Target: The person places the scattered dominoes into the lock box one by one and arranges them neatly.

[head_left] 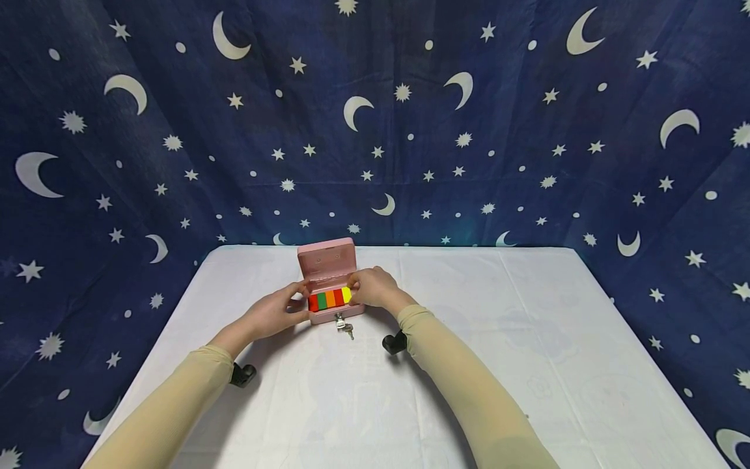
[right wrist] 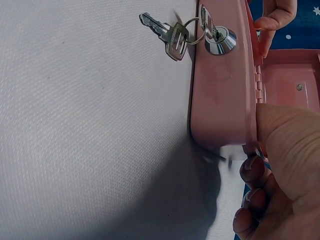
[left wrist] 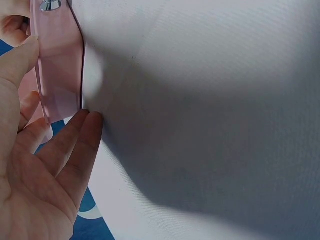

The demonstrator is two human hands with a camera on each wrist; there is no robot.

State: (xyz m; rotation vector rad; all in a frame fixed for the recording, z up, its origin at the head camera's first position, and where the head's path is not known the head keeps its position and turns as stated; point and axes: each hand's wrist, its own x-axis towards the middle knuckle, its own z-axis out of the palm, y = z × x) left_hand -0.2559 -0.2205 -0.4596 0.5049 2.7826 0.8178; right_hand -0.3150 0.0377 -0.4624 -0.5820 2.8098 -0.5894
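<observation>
A pink metal cash box (head_left: 336,317) lies with its lid (head_left: 327,258) raised, hinges at the back. Inside is a row of coloured blocks (head_left: 330,299): red, green, orange, red and, rightmost, a yellow block (head_left: 346,295). My left hand (head_left: 272,314) is at the box's left end, thumb along the front rim, fingers fairly straight near the side. My right hand (head_left: 377,288) reaches over the right end and pinches at the yellow block; its thumb goes inside while other fingers curl outside the wall. The exact contact is hidden.
A key sits in the front lock (right wrist: 220,41), with a second key (right wrist: 176,41) hanging from the ring onto the white cloth. The white-covered table (head_left: 545,365) stretches to both sides. A dark blue curtain (head_left: 387,163) with moons and stars hangs behind and around it.
</observation>
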